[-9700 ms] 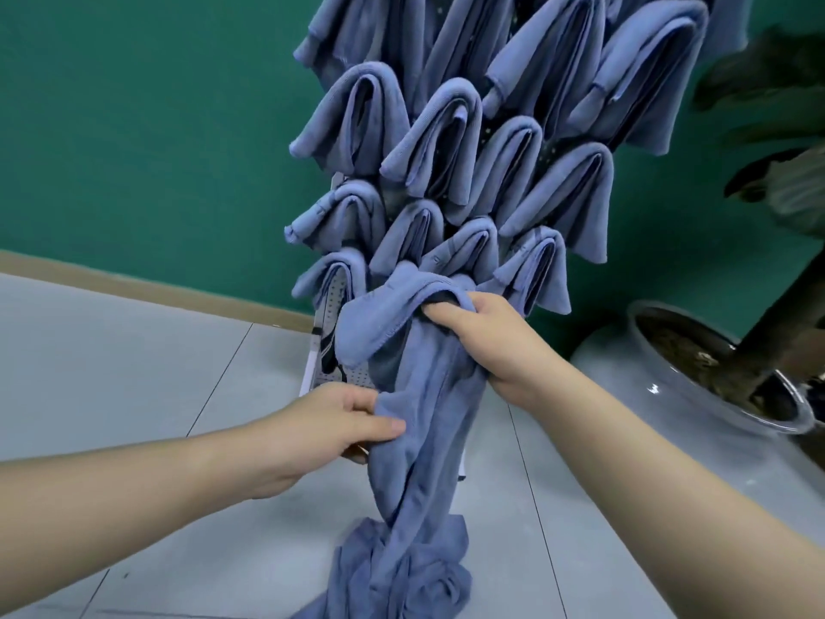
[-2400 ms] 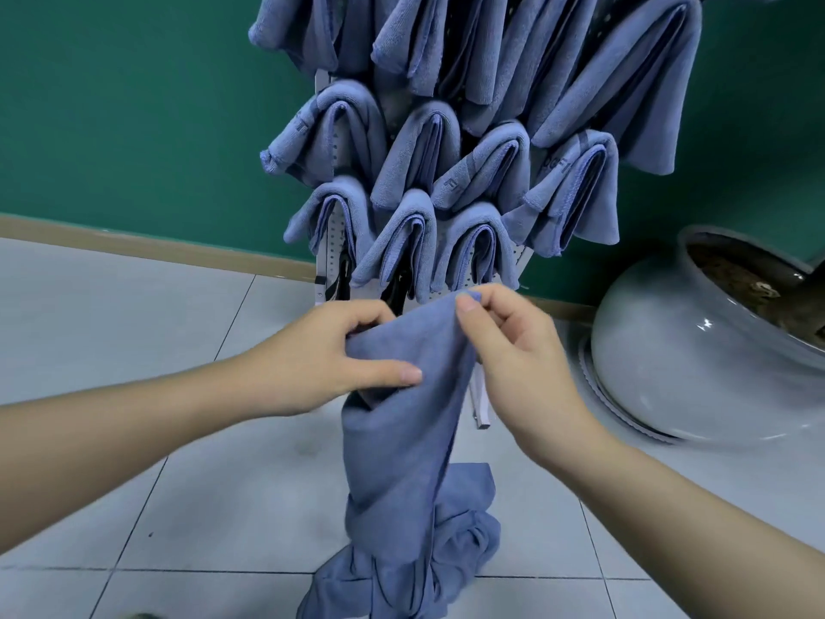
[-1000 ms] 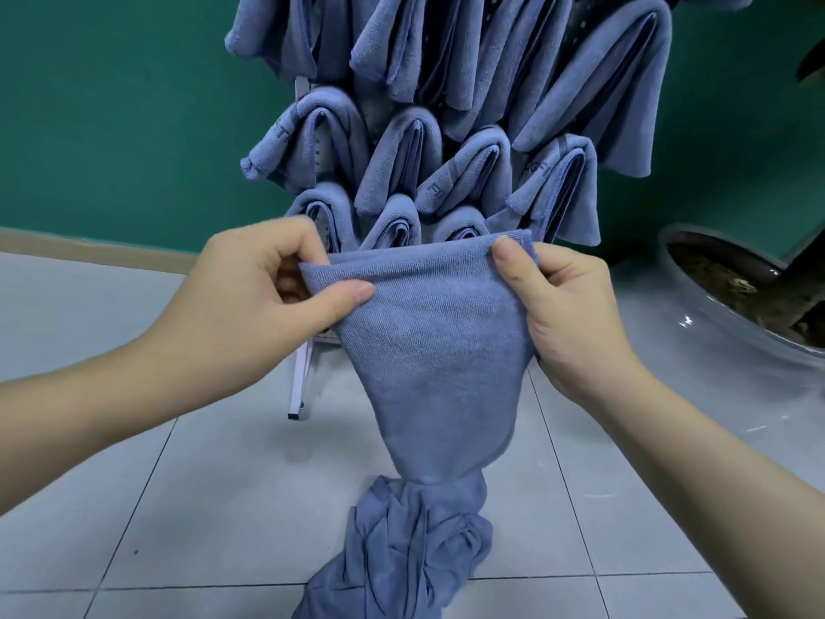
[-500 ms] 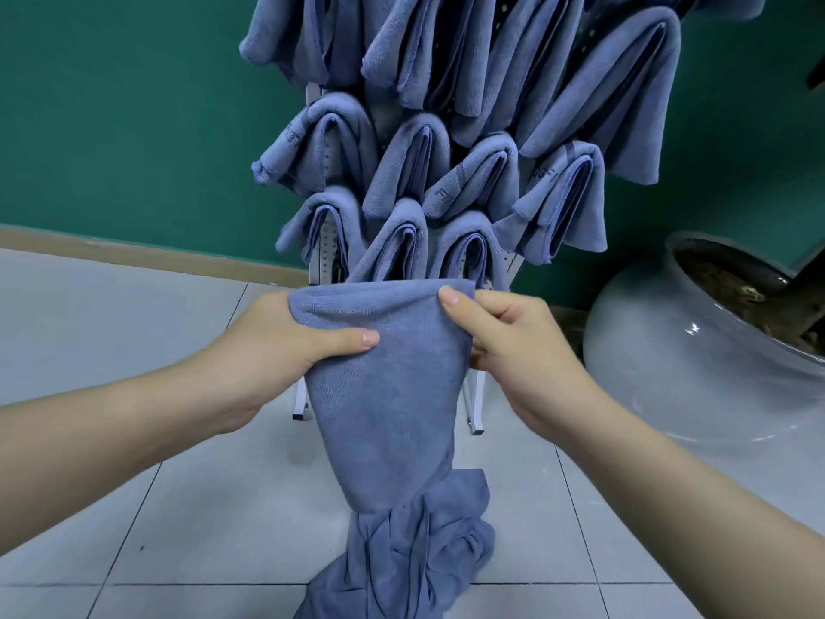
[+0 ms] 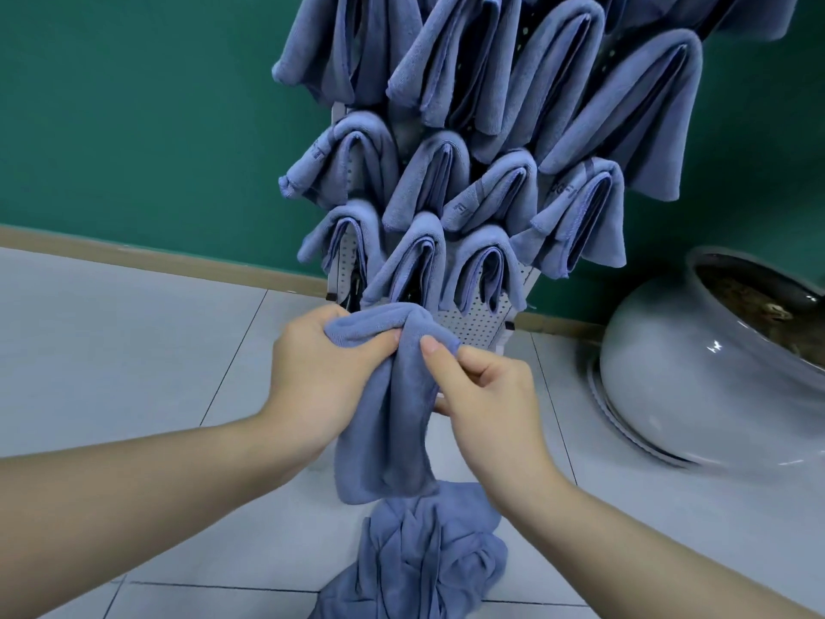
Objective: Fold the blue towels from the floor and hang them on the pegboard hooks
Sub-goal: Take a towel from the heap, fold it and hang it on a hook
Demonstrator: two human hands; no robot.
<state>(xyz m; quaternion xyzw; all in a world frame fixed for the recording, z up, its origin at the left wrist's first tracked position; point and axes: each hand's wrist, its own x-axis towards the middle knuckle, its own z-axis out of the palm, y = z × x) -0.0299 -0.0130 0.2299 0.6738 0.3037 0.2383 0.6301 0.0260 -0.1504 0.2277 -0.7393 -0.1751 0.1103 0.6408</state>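
Observation:
A blue towel (image 5: pixel 393 417) hangs folded lengthwise between my hands, just in front of the pegboard's lower edge. My left hand (image 5: pixel 321 373) grips its bunched top fold. My right hand (image 5: pixel 486 386) pinches the same fold from the right, thumb on the cloth. Below them a crumpled heap of blue towels (image 5: pixel 424 556) lies on the tiled floor. The white pegboard (image 5: pixel 473 321) stands against the green wall, and several folded blue towels (image 5: pixel 419 261) hang on its hooks in rows, hiding most of it.
A large grey ceramic planter (image 5: pixel 696 373) with soil sits on the floor at the right, close to the pegboard. A wooden skirting strip (image 5: pixel 156 256) runs along the wall's foot. Grey floor tiles (image 5: pixel 111 350) spread to the left.
The towel was spread wide between my hands a second ago. My hands have come together, and the towel now hangs as a narrow folded strip, lifted off the heap.

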